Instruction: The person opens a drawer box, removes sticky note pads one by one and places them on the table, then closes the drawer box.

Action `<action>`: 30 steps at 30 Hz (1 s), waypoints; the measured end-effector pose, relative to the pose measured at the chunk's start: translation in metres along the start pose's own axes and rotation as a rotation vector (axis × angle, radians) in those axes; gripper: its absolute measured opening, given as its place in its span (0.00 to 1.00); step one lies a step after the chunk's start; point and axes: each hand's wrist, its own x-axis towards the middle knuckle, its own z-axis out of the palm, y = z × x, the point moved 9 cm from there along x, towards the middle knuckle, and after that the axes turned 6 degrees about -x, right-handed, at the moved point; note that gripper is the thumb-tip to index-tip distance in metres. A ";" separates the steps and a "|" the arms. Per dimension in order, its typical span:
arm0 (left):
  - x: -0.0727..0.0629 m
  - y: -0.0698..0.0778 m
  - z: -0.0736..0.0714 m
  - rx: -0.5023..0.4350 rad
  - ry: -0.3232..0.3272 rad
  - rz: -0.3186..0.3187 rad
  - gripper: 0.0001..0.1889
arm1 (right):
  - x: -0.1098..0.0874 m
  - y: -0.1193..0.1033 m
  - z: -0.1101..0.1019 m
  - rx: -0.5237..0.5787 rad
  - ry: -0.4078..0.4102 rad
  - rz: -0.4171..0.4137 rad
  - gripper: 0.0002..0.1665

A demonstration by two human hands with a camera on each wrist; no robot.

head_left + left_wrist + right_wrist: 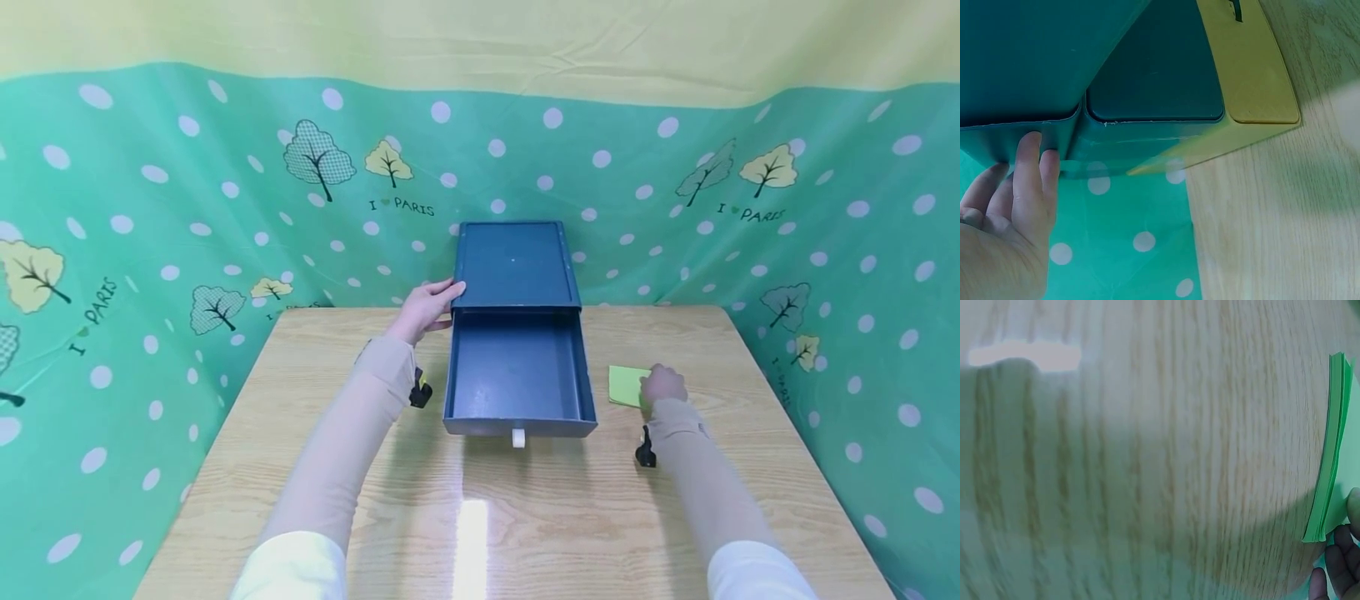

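Observation:
A dark blue drawer box (513,262) stands on the table with its drawer (517,367) pulled out toward me. Nothing lies on the drawer's visible floor, and a small white pull tab (518,438) sticks out from its front. My left hand (427,310) rests against the left side of the box. In the left wrist view its fairly straight fingers (1027,181) touch the dark wall. Right of the drawer lies a stack of light green paper (626,386). My right hand (664,385) holds its right edge; in the right wrist view the thumb lies on the stack (1329,456), with curled fingers by the edge.
The wooden table (322,500) reaches the green dotted curtain (247,192) at the back and sides. Black wrist-worn devices show beside the left forearm (420,389) and the right forearm (645,450). Light glares off the tabletop in front of the drawer.

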 end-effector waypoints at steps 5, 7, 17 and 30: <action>0.000 0.000 0.000 0.000 0.006 0.000 0.31 | 0.001 0.001 0.000 0.015 0.003 -0.005 0.25; -0.001 0.000 0.000 -0.005 0.007 0.000 0.31 | 0.000 0.000 -0.001 0.017 0.002 -0.014 0.25; 0.000 -0.002 0.000 -0.011 0.004 -0.008 0.32 | 0.009 0.009 0.010 0.083 -0.025 -0.010 0.26; -0.001 0.000 0.000 -0.018 0.005 0.002 0.32 | 0.006 0.017 0.007 0.291 0.033 0.027 0.33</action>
